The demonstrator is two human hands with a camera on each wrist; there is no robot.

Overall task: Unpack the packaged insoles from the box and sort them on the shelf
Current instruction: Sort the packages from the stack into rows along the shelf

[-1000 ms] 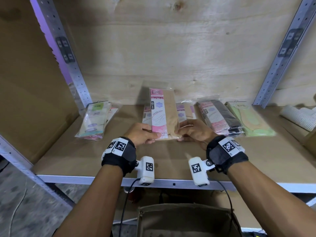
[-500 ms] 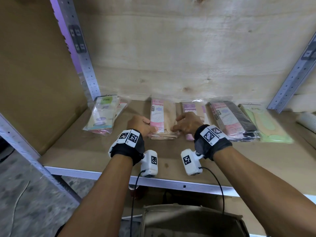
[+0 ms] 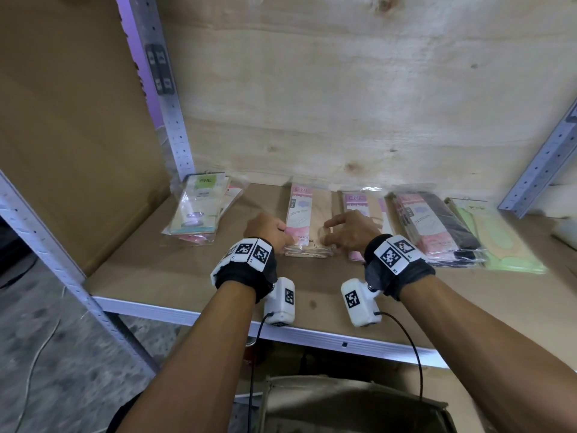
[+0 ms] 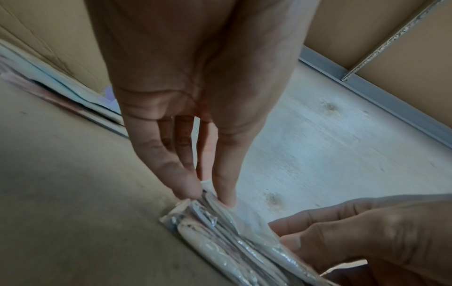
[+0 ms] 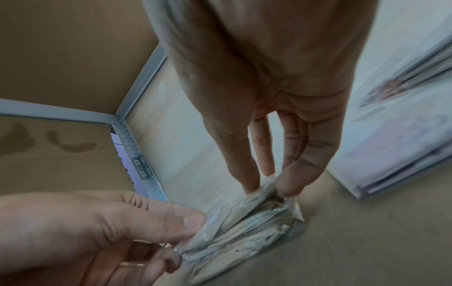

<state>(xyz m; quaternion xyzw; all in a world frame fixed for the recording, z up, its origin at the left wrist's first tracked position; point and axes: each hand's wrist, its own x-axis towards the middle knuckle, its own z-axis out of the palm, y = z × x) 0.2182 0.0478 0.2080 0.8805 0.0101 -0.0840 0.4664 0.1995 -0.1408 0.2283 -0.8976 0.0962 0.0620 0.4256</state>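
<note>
A pile of beige insole packs [image 3: 309, 214] with pink labels lies flat on the wooden shelf [image 3: 175, 276], just left of centre. My left hand [image 3: 286, 242] pinches the pile's near left corner; the left wrist view shows thumb and forefinger [image 4: 208, 191] closed on the plastic edge of the packs [image 4: 220, 232]. My right hand [image 3: 326, 237] pinches the near right corner, and in the right wrist view its fingers [image 5: 266, 185] squeeze the crinkled wrap of the packs [image 5: 244, 232]. Below the shelf, the open box [image 3: 343, 404] shows only its top.
Other piles lie along the back: green-labelled packs [image 3: 199, 214] at left, a second pink-labelled pile [image 3: 359, 204], black insoles [image 3: 443, 226] and green insoles [image 3: 499, 245] at right. Metal uprights [image 3: 162, 89] frame the bay. The shelf's front rail [image 3: 312, 334] runs under my wrists.
The pack that both hands held tilted up above the shelf now lies flat on the pink-labelled pile. Both hands have stayed at its near end.
</note>
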